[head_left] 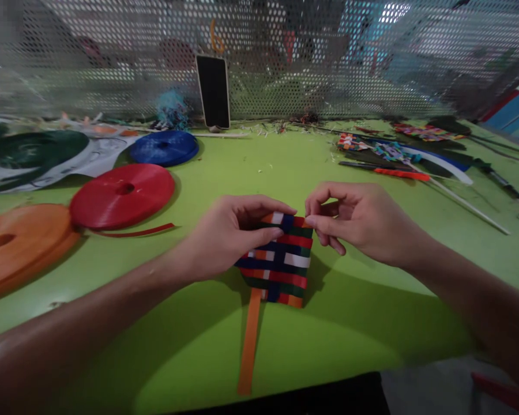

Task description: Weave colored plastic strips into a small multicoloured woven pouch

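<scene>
A small woven mat (pixel 281 265) of red, blue, green, white and orange strips is held tilted above the green table (pixel 354 323). My left hand (pixel 233 233) is closed on its upper left part, thumb over the front. My right hand (pixel 354 222) pinches the mat's top right corner between thumb and forefinger. A long loose orange strip (pixel 248 340) hangs from the mat's lower left edge toward the table's near edge.
Flat rolls of strip lie at the left: orange (pixel 17 245), red (pixel 123 195), blue (pixel 164 147) and dark green (pixel 30 151). A phone (pixel 213 91) leans against the perforated back panel. More woven pieces, strips and tools (pixel 398 155) lie at the far right.
</scene>
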{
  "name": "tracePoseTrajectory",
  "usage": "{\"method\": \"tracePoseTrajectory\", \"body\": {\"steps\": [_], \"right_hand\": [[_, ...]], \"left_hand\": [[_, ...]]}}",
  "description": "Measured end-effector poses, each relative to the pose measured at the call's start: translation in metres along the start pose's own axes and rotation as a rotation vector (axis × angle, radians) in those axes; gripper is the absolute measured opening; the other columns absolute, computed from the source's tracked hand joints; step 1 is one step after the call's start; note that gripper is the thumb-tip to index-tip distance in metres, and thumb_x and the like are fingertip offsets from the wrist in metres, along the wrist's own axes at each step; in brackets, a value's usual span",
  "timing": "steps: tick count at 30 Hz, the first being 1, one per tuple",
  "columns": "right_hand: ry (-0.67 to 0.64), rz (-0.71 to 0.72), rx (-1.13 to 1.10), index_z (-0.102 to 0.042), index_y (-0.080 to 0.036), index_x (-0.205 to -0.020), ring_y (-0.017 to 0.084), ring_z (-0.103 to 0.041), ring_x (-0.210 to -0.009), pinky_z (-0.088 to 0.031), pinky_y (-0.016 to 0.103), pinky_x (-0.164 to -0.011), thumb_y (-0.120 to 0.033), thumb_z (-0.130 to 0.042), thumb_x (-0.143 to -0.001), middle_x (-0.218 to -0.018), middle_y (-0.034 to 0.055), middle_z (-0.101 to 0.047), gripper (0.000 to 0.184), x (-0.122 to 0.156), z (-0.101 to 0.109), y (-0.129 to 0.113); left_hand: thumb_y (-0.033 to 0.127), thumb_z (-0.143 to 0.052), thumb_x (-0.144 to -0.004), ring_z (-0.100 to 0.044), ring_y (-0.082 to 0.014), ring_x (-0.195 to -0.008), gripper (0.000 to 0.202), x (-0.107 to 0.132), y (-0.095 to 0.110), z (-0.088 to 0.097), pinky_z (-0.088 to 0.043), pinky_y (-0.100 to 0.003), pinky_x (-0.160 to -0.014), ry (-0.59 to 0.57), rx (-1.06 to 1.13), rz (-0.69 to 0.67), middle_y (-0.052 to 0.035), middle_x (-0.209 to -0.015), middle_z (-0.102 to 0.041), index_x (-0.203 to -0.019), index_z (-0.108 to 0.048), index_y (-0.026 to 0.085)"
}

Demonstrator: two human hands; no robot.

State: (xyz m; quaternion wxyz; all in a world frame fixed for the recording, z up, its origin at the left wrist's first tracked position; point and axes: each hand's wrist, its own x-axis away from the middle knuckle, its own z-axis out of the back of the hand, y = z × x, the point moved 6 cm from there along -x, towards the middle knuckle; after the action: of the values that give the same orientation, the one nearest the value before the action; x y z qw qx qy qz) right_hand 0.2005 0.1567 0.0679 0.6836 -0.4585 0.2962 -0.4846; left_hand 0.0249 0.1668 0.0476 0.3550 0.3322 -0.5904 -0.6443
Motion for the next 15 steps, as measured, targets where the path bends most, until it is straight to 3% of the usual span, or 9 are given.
{"method": "tracePoseTrajectory", "body": {"steps": [9, 15], "right_hand": [[0.198, 0.11, -0.133, -0.054, -0.021, -0.079, 0.011, -0.059, -0.05, -0.049, 0.025, -0.038, -0.041, -0.08, -0.082, -0.076, -0.0003, -0.06, 0.033, 0.005, -0.006, -0.002], [0.288, 0.192, -0.127, -0.053, -0.021, -0.073, 0.005, -0.051, -0.049, -0.047, 0.024, -0.039, -0.04, -0.08, -0.083, -0.089, 0.0003, -0.057, 0.035, 0.006, -0.011, 0.003]], "left_hand": [[0.024, -0.084, -0.079, -0.076, -0.0173, -0.086, 0.032, -0.002, -0.016, 0.005, -0.062, -0.027, -0.079, 0.006, 0.204, 0.148, -0.0035, -0.103, -0.081, -0.11, -0.078, 0.024], [0.021, -0.085, -0.077, -0.076, -0.0193, -0.088, 0.035, -0.002, -0.021, 0.001, -0.062, -0.03, -0.081, 0.029, 0.291, 0.164, -0.0058, -0.104, -0.081, -0.11, -0.078, 0.022]]}}
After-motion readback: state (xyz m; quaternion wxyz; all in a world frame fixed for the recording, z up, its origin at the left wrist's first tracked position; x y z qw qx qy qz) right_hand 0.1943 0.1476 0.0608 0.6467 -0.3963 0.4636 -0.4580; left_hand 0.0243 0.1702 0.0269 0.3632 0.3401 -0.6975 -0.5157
